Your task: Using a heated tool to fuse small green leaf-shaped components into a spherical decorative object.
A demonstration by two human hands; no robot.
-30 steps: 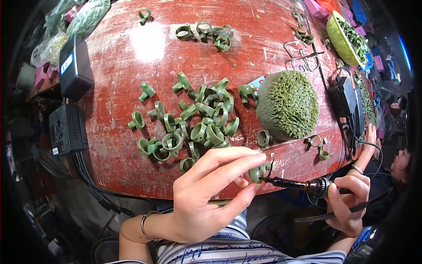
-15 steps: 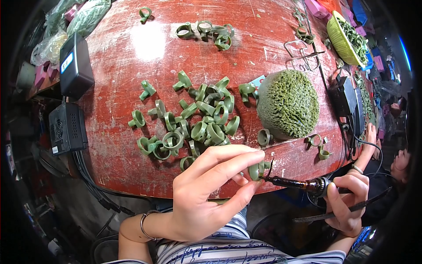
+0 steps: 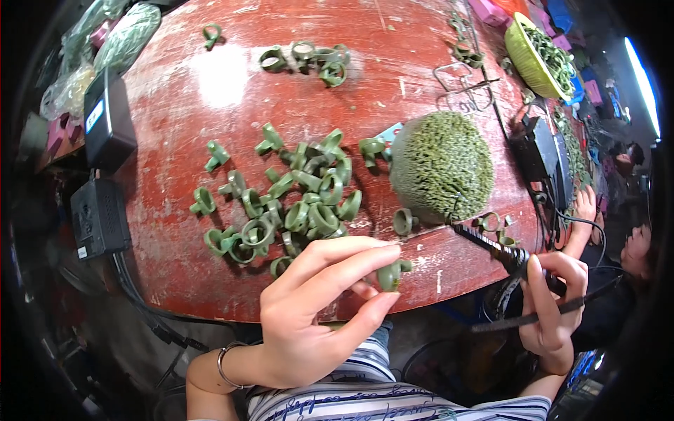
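In my left hand [image 3: 326, 309] a green ring [image 3: 388, 277], wax-like with a short stub, is pinched between thumb and fingers at the table's near edge. My right hand [image 3: 554, 302] grips a corded pen-shaped hot tool [image 3: 495, 247] with a dark barrel and thin tip. That tip is at the lower edge of a large green lump [image 3: 442, 165] with a rough, crumbly-looking face; whether it touches I cannot tell. A long dark flat strip [image 3: 519, 323] also lies across the right hand's fingers. Left of the lump is a loose pile of similar green rings [image 3: 323, 217].
More rings [image 3: 333, 73] lie at the far side of the red table [image 3: 393, 84]. Black boxes with cables [image 3: 102, 217] stand at the left edge. On the right are a bent wire stand [image 3: 467, 88], a black device [image 3: 537, 151], a yellow-green basket [image 3: 526, 59] and another person's hand [image 3: 584, 205].
The hot tool's tip has left the ring in my left hand and moved up to the green lump. The view has shifted slightly; my left hand still pinches the ring.
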